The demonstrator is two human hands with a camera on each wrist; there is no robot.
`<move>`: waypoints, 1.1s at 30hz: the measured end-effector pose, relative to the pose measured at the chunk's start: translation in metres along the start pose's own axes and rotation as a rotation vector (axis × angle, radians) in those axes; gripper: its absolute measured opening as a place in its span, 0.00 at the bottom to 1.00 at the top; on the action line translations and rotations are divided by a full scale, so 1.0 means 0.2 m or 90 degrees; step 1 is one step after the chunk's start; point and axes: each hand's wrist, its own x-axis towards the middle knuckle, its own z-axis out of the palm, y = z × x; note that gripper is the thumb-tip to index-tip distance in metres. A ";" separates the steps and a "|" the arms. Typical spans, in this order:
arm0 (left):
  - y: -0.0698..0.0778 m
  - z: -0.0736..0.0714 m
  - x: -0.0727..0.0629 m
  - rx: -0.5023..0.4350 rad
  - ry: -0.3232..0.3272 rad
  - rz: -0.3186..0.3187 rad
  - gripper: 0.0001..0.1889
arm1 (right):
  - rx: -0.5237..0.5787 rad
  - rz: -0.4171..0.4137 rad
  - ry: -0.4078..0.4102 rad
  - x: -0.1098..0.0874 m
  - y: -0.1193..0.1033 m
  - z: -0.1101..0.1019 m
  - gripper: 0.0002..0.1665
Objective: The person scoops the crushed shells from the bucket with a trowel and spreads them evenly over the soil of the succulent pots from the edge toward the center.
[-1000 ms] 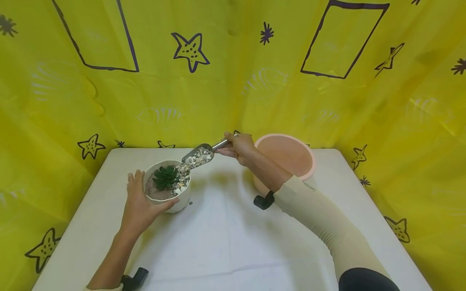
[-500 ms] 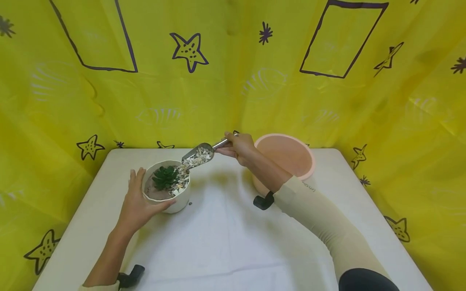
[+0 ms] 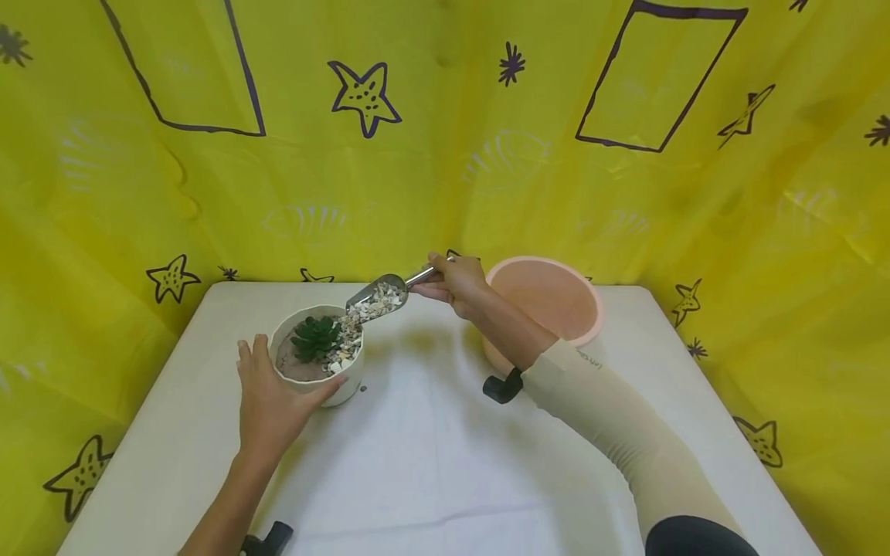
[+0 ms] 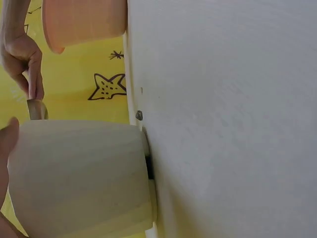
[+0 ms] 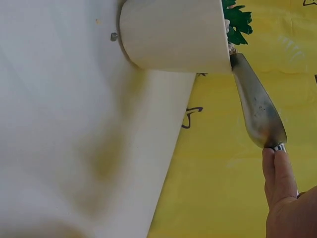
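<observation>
A white plant pot [image 3: 348, 388] stands on the left of the table, holding a green succulent [image 3: 316, 338], brownish soil [image 3: 292, 368] and pale pebbles [image 3: 345, 351] on its right side. My left hand [image 3: 274, 405] spans its near left side, fingers spread and fairly straight, thumb against the front rim. My right hand [image 3: 459, 284] grips the handle of a metal scoop [image 3: 358, 296] loaded with pebbles. Its lip tilts down at the pot's right rim, where the pebbles meet those in the pot. From the right wrist view, the scoop's underside [image 5: 260, 109] shows.
A pink tub [image 3: 594, 309] stands at the back right, partly behind my right forearm. One small dark stone [image 3: 364, 389] lies beside the pot on the white table [image 3: 431, 463]. A yellow patterned curtain [image 3: 431, 177] rises right behind the table.
My left hand's fingers have shifted along the pot, first up, then back down and a little away from its side. The right hand, scoop and pebbles stay nearly still.
</observation>
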 end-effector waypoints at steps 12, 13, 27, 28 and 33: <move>-0.02 -0.04 0.03 -0.031 -0.053 0.007 0.65 | 0.004 -0.012 0.008 -0.01 0.00 0.00 0.19; -0.03 -0.04 0.04 -0.033 -0.061 0.011 0.66 | 0.006 -0.015 0.010 -0.01 -0.01 0.00 0.18; -0.06 -0.08 0.10 -0.018 -0.145 0.036 0.65 | -0.001 -0.027 0.010 0.00 -0.02 -0.01 0.19; -0.06 -0.08 0.10 -0.016 -0.146 0.037 0.65 | -0.004 -0.026 0.012 0.00 -0.01 -0.01 0.19; -0.05 -0.06 0.08 0.001 -0.131 0.027 0.67 | -0.013 -0.022 0.016 0.00 -0.01 0.00 0.18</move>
